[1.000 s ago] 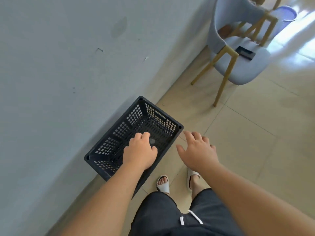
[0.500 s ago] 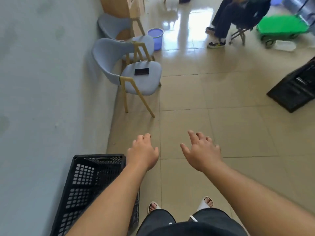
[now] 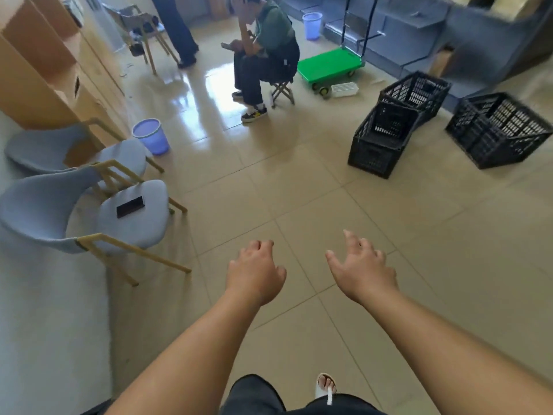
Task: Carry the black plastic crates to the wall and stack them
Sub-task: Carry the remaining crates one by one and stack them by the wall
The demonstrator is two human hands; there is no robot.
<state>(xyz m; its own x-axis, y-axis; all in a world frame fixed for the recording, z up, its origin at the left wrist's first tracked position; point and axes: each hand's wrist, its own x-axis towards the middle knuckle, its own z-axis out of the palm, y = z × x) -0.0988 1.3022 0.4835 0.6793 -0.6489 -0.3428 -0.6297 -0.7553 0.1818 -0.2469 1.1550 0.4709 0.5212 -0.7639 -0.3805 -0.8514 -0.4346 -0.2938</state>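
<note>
Both bare forearms reach forward above the tiled floor (image 3: pixel 299 190). The left hand (image 3: pixel 254 272) is empty, palm down, fingers curled loosely inward. The right hand (image 3: pixel 363 269) is also empty, fingers spread and slightly bent, just beside the left, not touching.

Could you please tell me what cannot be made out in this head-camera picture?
- Crate by the wall: outside the head view.
- Far black crate: partly hidden by the near black crate.
- Right black crate: motion-blurred.
- Dark object on the grey chair: too small to identify.
</note>
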